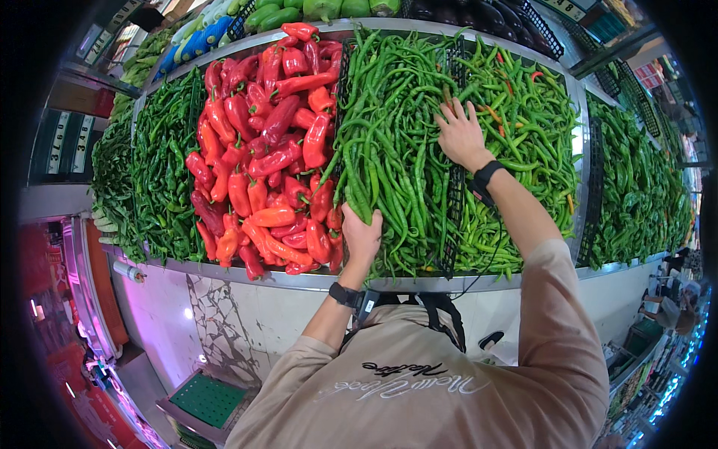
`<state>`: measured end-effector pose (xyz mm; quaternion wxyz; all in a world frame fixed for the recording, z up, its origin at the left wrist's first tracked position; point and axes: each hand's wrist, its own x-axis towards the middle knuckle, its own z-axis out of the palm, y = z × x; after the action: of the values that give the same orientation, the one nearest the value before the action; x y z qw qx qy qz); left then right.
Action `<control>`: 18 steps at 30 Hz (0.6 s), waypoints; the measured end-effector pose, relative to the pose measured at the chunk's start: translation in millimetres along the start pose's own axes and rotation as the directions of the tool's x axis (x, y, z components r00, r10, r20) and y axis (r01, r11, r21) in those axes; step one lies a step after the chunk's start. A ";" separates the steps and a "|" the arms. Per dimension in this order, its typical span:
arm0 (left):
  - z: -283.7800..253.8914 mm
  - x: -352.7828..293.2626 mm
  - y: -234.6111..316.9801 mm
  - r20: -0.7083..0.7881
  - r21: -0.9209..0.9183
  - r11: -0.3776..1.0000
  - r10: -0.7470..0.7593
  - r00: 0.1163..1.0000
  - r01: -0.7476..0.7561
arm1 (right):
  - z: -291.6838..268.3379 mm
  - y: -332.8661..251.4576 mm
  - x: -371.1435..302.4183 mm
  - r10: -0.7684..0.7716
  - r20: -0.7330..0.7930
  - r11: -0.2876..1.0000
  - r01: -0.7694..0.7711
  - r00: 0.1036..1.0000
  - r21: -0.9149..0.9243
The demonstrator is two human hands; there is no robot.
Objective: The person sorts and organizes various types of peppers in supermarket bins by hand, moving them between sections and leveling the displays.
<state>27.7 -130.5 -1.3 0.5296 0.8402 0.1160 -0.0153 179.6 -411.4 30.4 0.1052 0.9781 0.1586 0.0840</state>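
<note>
A dense bed of long, thin green peppers [404,161] fills the bin in front of me. At its near left edge my left hand [362,230] is closed round a few of these peppers, which point away from me; its fingers are partly hidden below them. Farther off, my right hand [460,136] lies palm down with fingers apart, touching the peppers by the black divider [453,217]. A brownish pepper [447,94] lies at its fingertips. Right of the divider are smaller green chillies [516,142] with a few red and orange ones among them.
Red peppers [258,161] lie left of my left hand. More green peppers fill bins at the far left [168,172] and right [636,187]. A metal rim [299,281] edges the display. Eggplants [479,15] sit at the back. A thin black cable [490,258] hangs near my right arm.
</note>
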 end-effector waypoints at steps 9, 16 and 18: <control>-7.2 15.3 60.6 -0.071 0.286 0.832 0.514 0.855 -0.476 | -21.0 -18.8 31.0 -0.031 -0.155 0.997 0.041 0.987 0.067; 17.4 89.8 98.8 0.290 0.401 0.612 0.621 0.728 -0.682 | -2.1 1.5 65.7 -0.173 0.096 0.982 0.179 0.980 -0.052; 24.1 106.2 102.9 0.369 0.421 0.549 0.624 0.689 -0.722 | -1.3 10.6 55.6 -0.143 0.148 0.986 0.154 0.979 -0.067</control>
<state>155.0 -175.5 63.5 0.2454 0.9266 -0.2723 0.0838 234.5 -402.8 41.3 0.1604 0.9622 0.2199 0.0118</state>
